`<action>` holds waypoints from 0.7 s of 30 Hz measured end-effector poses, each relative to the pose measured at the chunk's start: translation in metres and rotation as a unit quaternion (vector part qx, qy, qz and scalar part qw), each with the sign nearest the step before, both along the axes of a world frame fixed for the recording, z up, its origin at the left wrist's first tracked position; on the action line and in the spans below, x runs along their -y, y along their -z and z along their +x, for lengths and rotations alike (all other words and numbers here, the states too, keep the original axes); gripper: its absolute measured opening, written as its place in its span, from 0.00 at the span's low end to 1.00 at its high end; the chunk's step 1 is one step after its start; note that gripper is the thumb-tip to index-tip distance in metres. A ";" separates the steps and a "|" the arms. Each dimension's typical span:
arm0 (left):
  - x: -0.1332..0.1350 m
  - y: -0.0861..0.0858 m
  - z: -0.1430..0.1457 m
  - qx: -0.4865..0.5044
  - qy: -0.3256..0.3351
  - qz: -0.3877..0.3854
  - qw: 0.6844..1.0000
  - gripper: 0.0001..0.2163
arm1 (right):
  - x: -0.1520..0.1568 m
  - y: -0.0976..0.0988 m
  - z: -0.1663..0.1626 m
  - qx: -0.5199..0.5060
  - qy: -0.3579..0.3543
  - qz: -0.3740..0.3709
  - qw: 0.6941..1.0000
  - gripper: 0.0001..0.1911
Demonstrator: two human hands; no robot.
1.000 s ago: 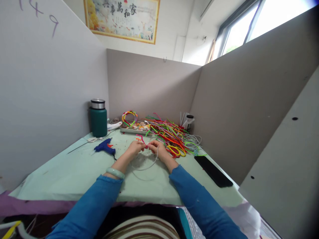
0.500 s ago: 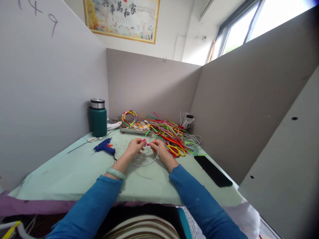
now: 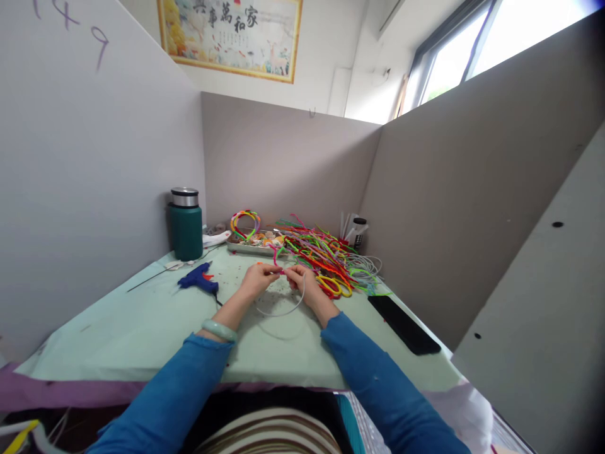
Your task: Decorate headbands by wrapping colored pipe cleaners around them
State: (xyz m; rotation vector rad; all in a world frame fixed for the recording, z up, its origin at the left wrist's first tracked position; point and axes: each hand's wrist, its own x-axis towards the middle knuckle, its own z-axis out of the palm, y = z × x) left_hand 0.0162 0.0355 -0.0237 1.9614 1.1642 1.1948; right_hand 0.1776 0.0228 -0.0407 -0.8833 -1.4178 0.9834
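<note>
My left hand (image 3: pixel 259 279) and my right hand (image 3: pixel 303 284) meet above the middle of the table, fingertips nearly touching. Pinched between them is a bright pink pipe cleaner (image 3: pixel 275 254), its loose end sticking up past the left fingers. A thin grey cord (image 3: pixel 283 314) curves in a loop below both hands. One side of this loop runs up to the right fingers; its other end passes behind the left hand. The fingers cover the spot where pink strand and cord come together.
Left of my hands lies a blue glue gun (image 3: pixel 198 278), near a green thermos (image 3: pixel 186 226). Behind are a metal tray (image 3: pixel 255 250) of small pieces, a multicoloured ring (image 3: pixel 245 225) and a heap of pipe cleaners (image 3: pixel 321 246). A black phone-like slab (image 3: pixel 404 324) lies right.
The pink pipe cleaner's loose end now stands up above my fingers, where before it lay low between them. My left fingertips have moved slightly right, closer to the right ones.
</note>
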 end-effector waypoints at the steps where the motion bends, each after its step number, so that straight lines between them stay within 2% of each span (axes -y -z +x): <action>1: 0.001 0.000 0.000 -0.006 -0.006 -0.002 1.000 0.14 | 0.001 0.000 0.000 -0.002 -0.004 0.000 1.000 0.18; 11: 0.001 -0.002 0.000 -0.073 -0.004 0.069 0.995 0.10 | 0.004 -0.003 -0.002 -0.007 -0.020 0.003 1.000 0.17; 21: 0.005 -0.002 0.000 -0.033 0.028 -0.038 0.998 0.14 | 0.003 -0.003 -0.002 -0.006 -0.023 0.003 1.000 0.16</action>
